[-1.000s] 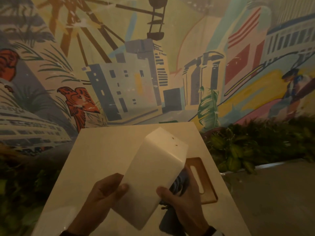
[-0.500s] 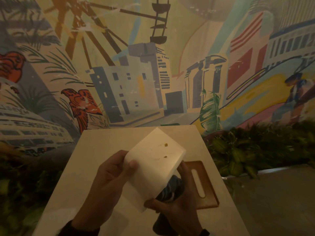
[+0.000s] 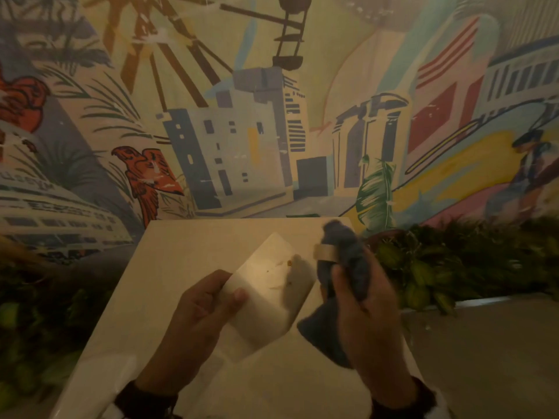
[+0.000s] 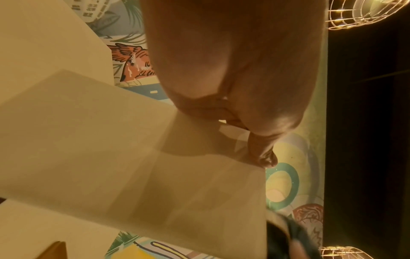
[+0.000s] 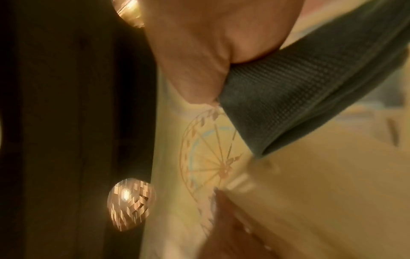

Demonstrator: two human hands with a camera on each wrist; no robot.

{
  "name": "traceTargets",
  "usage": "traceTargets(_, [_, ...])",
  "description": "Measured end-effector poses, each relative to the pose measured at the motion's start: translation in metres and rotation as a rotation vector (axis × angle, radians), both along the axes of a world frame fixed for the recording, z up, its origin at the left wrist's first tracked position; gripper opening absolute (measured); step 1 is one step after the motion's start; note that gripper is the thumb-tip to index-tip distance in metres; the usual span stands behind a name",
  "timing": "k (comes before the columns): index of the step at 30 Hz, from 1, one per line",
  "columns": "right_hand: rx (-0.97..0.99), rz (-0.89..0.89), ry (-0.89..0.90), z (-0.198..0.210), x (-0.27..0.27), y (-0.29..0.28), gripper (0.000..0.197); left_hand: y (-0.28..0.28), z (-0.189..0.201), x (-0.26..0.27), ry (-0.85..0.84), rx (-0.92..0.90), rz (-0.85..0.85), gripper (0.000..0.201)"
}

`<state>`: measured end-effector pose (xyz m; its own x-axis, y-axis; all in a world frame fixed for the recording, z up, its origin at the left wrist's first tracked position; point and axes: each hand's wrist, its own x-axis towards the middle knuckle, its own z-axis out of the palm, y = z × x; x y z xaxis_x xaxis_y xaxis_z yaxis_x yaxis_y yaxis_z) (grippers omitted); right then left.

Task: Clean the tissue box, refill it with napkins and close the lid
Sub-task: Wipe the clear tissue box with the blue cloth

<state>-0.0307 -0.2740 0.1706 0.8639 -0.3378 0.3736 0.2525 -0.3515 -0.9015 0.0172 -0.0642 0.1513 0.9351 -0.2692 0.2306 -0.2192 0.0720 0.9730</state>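
Note:
My left hand (image 3: 230, 297) grips the white tissue box (image 3: 266, 288) by its left side, thumb on top, and holds it tilted above the table. Small brown specks (image 3: 289, 263) mark the box's upturned face. My right hand (image 3: 354, 285) clutches a bunched blue-grey cloth (image 3: 348, 255) just over the box's right edge. In the left wrist view the box (image 4: 133, 157) fills the frame below my thumb (image 4: 264, 154). The right wrist view shows the ribbed cloth (image 5: 310, 87) wedged in my palm. The right hand and cloth hide the wooden lid in the head view.
The pale table (image 3: 181, 252) runs up to a painted mural wall (image 3: 242, 131). Green plants (image 3: 453, 267) line both sides of the table. A wooden corner (image 4: 55, 250) shows at the bottom of the left wrist view.
My right hand has come up with the cloth from under the box's lower right to above its right edge. The box has turned its speckled face upward in my left hand.

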Motion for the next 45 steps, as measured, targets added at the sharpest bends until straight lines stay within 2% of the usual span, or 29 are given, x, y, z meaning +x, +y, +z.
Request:
traceTargets(3, [-0.360, 0.143, -0.115, 0.000, 0.006, 0.033, 0.046, -0.003, -0.006, 0.000, 0.020, -0.038, -0.037, 0.029])
traceTargets(4, [-0.503, 0.199, -0.149, -0.002, 0.007, 0.042, 0.049, -0.003, -0.010, 0.000, 0.022, -0.053, -0.052, 0.025])
traceTargets(5, [-0.642, 0.250, -0.198, -0.009, 0.008, 0.048, 0.050, -0.002, -0.010, -0.001, 0.027, -0.055, -0.069, 0.011])
traceTargets(7, [-0.771, 0.319, -0.231, -0.021, 0.005, 0.052, 0.049, 0.003, -0.012, 0.000, 0.023, -0.021, -0.054, 0.038])
traceTargets(8, [-0.764, 0.347, -0.228, -0.026, 0.004, 0.049, 0.049, 0.006, -0.014, 0.000, 0.026, -0.042, -0.055, 0.040])
traceTargets(10, [-0.724, 0.374, -0.236, -0.035, 0.001, 0.040, 0.048, 0.010, -0.009, 0.000, 0.048, -0.131, -0.043, 0.009])
traceTargets(13, [-0.634, 0.334, -0.165, -0.044, 0.008, 0.024, 0.047, 0.015, -0.014, 0.001, 0.042, -0.096, -0.040, 0.029])
traceTargets(15, [-0.588, 0.283, -0.101, -0.043, 0.018, 0.021, 0.047, 0.014, -0.013, -0.003, 0.033, -0.095, -0.048, 0.028])
traceTargets(17, [-0.597, 0.259, -0.109, -0.035, 0.020, 0.030, 0.048, 0.010, -0.012, -0.005, 0.040, -0.136, -0.063, 0.029])
traceTargets(21, [-0.642, 0.409, -0.175, -0.030, 0.004, 0.052, 0.049, 0.012, -0.017, -0.002, 0.038, -0.232, -0.066, 0.041])
traceTargets(24, [-0.675, 0.462, -0.223, -0.043, -0.004, 0.035, 0.051, 0.020, -0.017, -0.003, 0.037, -0.200, -0.069, 0.012])
traceTargets(25, [-0.647, 0.445, -0.207, -0.048, -0.001, 0.028, 0.049, 0.023, -0.017, -0.006, 0.037, -0.178, -0.053, 0.009])
traceTargets(26, [-0.612, 0.401, -0.174, -0.050, 0.003, 0.019, 0.048, 0.022, -0.019, -0.007, 0.038, -0.159, -0.051, 0.012])
traceTargets(28, [-0.554, 0.336, -0.107, -0.049, 0.020, 0.011, 0.048, 0.018, -0.022, -0.008, 0.049, -0.137, -0.045, 0.032])
traceTargets(30, [-0.563, 0.339, -0.111, -0.042, 0.030, 0.019, 0.049, 0.013, -0.023, -0.008, 0.048, -0.140, -0.041, 0.042])
traceTargets(31, [-0.576, 0.353, -0.118, -0.037, 0.030, 0.028, 0.049, 0.011, -0.024, -0.008, 0.050, -0.163, -0.045, 0.038])
traceTargets(33, [-0.612, 0.396, -0.125, -0.031, 0.018, 0.044, 0.050, 0.011, -0.023, -0.007, 0.057, -0.226, -0.059, 0.014])
traceTargets(34, [-0.638, 0.432, -0.155, -0.032, 0.010, 0.048, 0.050, 0.013, -0.023, -0.006, 0.061, -0.252, -0.060, 0.012])
traceTargets(38, [-0.722, 0.508, -0.258, -0.053, -0.003, 0.027, 0.046, 0.022, -0.021, -0.003, 0.043, -0.186, -0.035, 0.038])
traceTargets(40, [-0.668, 0.419, -0.180, -0.057, 0.008, 0.010, 0.045, 0.025, -0.023, -0.004, 0.039, -0.134, -0.018, 0.044])
traceTargets(43, [-0.574, 0.288, -0.119, -0.041, 0.027, 0.007, 0.044, 0.023, -0.024, -0.005, 0.051, -0.122, -0.009, 0.049])
traceTargets(45, [-0.639, 0.246, -0.140, -0.027, 0.033, 0.021, 0.043, 0.019, -0.025, -0.004, 0.070, -0.150, -0.023, 0.046])
